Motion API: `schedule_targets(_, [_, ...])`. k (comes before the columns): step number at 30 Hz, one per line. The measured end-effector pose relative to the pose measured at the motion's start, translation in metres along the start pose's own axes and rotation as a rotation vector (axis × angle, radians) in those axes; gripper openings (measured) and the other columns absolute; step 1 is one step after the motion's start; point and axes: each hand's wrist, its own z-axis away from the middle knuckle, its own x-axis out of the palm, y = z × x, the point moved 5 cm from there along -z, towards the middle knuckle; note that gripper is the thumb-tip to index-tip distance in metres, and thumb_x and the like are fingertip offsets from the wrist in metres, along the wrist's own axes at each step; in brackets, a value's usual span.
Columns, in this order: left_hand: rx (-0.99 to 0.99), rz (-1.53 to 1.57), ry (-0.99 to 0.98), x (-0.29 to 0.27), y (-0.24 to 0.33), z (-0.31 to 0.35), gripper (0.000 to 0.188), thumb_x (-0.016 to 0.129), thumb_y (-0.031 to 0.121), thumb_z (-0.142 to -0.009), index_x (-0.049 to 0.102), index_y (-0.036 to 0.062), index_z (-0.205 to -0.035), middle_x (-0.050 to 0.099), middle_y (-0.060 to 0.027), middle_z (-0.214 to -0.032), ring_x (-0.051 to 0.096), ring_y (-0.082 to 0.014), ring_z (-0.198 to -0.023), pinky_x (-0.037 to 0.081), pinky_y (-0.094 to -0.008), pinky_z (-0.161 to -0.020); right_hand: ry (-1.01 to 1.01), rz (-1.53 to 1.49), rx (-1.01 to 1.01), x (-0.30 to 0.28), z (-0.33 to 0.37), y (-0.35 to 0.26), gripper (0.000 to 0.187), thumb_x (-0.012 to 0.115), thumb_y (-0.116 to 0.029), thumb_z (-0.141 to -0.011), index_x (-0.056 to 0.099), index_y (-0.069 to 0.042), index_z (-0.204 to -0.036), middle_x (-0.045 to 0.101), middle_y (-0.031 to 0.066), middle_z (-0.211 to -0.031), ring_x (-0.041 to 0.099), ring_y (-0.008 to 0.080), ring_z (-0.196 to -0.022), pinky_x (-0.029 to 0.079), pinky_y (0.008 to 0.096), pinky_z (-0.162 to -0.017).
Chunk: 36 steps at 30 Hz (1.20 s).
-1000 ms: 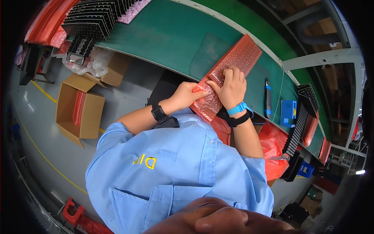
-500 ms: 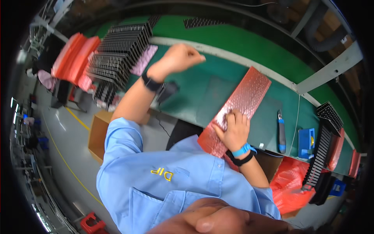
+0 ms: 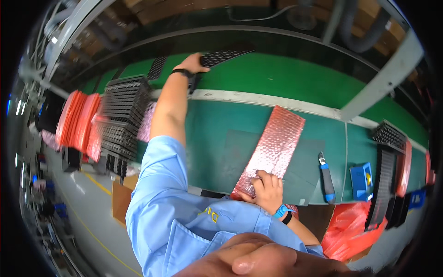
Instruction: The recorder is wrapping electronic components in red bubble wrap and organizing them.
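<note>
My left hand (image 3: 193, 63) reaches over the green conveyor belt at the far side. Its thumb and fingers close on the left end of a black perforated strip (image 3: 227, 56). Lying slantwise on the green work mat is a pink bubble-wrap bag (image 3: 278, 138). At the bag's near end is my right hand (image 3: 267, 191), fingers bent over it and the thumb along its edge, gripping it. A blue-handled cutter (image 3: 326, 179) lies to the right of the bag.
A stack of black slotted panels (image 3: 124, 111) stands left, beside red bubble bags (image 3: 78, 121). At right are a blue tape dispenser (image 3: 361, 182) and black slotted panels (image 3: 383, 180). A grey post (image 3: 380, 78) rises at the far right; red plastic (image 3: 348, 231) hangs below the table edge.
My left hand has gone from above the mat out to the belt and taken hold of the black strip. My right hand has slid to the bag's near end. The view has shifted.
</note>
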Motion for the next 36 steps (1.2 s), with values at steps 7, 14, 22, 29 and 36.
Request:
schedule_targets(7, [-0.258,0.082,0.237,-0.018,0.117,0.112,0.093,0.075,0.063,-0.066,0.047,-0.0032,-0.126,0.064,-0.0221,-0.111,0.062,-0.0350,-0.105,0.049,-0.0396,-0.092,-0.059,-0.032,0.007,-0.012,-0.002,-0.009,0.050,0.085,-0.034,-0.060,0.059,-0.007,-0.093,0.054,0.0125,-0.109,0.051,0.0315,-0.094,0.040,0.0442,-0.080])
schedule_targets(14, [-0.135,1.556,0.080,0.034,0.209,0.359,0.055,0.060,0.036,-0.095,0.034,0.0048,-0.132,0.056,-0.0118,-0.111,0.059,-0.0190,-0.101,0.051,-0.0335,-0.088,-0.137,-0.266,-0.067,-0.044,-0.030,-0.065,0.046,0.079,-0.019,-0.071,0.058,-0.001,-0.108,0.053,0.0174,-0.119,0.052,0.0388,-0.104,0.043,0.0466,-0.087])
schedule_targets(22, [-0.142,1.671,0.704,0.051,0.171,0.500,0.046,0.057,0.029,-0.097,0.034,0.0052,-0.130,0.049,-0.0107,-0.113,0.051,-0.0159,-0.101,0.045,-0.0303,-0.090,-0.075,-0.512,-0.435,0.016,-0.058,-0.209,0.029,0.066,-0.005,-0.084,0.061,0.002,-0.112,0.062,0.0210,-0.111,0.065,0.0364,-0.086,0.053,0.0388,-0.069])
schedule_targets(29, [-0.365,0.658,1.356,-0.023,-0.017,0.584,0.026,0.057,0.027,-0.097,0.054,0.0027,-0.105,0.056,-0.0080,-0.098,0.055,-0.0152,-0.091,0.048,-0.0324,-0.083,-0.015,-0.637,-0.409,0.105,-0.123,-0.271,0.014,0.060,-0.004,-0.087,0.067,0.000,-0.099,0.065,0.0216,-0.077,0.066,0.0368,-0.068,0.052,0.0440,-0.061])
schedule_targets(36, [-0.664,0.397,1.331,-0.068,-0.224,0.587,0.055,0.063,0.041,-0.092,0.051,0.0035,-0.129,0.060,-0.0132,-0.114,0.057,-0.0212,-0.096,0.048,-0.0328,-0.087,-0.116,-0.527,-0.476,0.190,-0.187,-0.320,0.013,0.062,-0.011,-0.087,0.068,-0.003,-0.095,0.064,0.0237,-0.074,0.063,0.0427,-0.070,0.052,0.0475,-0.062])
